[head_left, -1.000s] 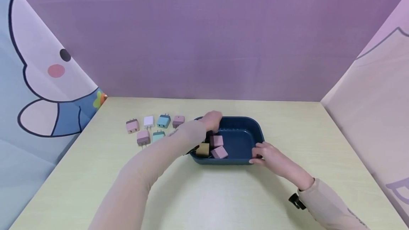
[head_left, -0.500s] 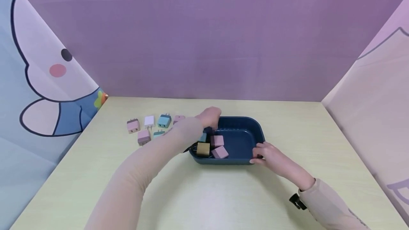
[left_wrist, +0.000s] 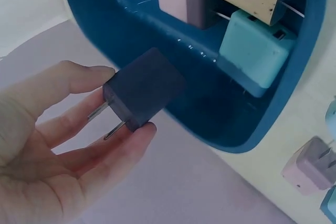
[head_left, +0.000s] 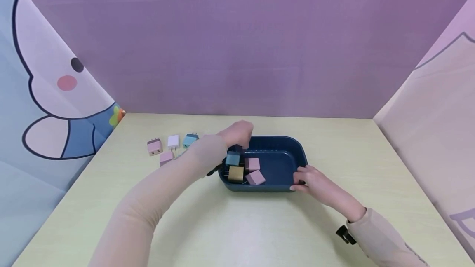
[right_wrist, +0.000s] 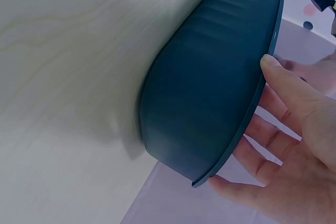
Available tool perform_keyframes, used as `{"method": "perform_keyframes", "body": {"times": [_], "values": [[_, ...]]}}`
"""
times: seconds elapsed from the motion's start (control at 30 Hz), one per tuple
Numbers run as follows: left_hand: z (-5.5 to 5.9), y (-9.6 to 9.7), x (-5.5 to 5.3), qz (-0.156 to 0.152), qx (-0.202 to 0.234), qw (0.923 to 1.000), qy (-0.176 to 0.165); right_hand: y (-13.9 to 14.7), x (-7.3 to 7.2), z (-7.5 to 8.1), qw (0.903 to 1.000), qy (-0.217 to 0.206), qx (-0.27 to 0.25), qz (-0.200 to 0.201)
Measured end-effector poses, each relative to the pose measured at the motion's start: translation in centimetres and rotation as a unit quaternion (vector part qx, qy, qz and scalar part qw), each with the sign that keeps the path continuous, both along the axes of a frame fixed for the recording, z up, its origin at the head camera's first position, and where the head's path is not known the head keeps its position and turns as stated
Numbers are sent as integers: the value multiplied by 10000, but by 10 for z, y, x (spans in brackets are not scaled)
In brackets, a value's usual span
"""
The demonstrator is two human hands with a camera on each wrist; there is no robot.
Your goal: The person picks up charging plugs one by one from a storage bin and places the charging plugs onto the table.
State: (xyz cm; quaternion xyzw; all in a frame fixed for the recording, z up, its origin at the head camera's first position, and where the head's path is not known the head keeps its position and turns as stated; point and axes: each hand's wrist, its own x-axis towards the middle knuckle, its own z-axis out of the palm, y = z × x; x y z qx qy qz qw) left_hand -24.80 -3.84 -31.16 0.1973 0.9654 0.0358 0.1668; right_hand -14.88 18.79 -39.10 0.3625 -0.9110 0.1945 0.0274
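Note:
My left hand (head_left: 237, 133) is over the far left corner of a dark blue plastic bin (head_left: 278, 188). Between its thumb and fingers it pinches a dark navy charger plug (left_wrist: 147, 87), whose two metal prongs point back toward the palm. That plug is hidden by the hand in the head view. At the bin's near right corner, my right hand (head_left: 313, 181) holds the rim, thumb and fingertips against it. On the left side inside the bin lie a tan charger plug (head_left: 236, 174), a blue one (head_left: 232, 158) and two pink ones, one of them a pink charger plug (head_left: 256, 177).
Left of the bin, several more plugs rest on the pale wood table (head_left: 245, 234): a pink plug (head_left: 154, 146), a white plug (head_left: 173, 141) and a blue plug (head_left: 190, 139) among them. My left forearm covers some. A purple cloth (head_left: 237, 52) rises behind.
My left hand has shifted a little left and away from me along the bin's far edge. The blue plug inside the bin has come into view. My right hand has stayed put.

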Motion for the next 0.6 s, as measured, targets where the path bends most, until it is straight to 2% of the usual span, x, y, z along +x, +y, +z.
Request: {"method": "perform_keyframes", "body": {"times": [0.2,0.6], "values": [[7,-11,3,1,169,9998,101,1,0,-1,10000,54,-7,26],[17,-38,12,161,374,9992,-26,1,1,1,10000,5,13,22]]}}
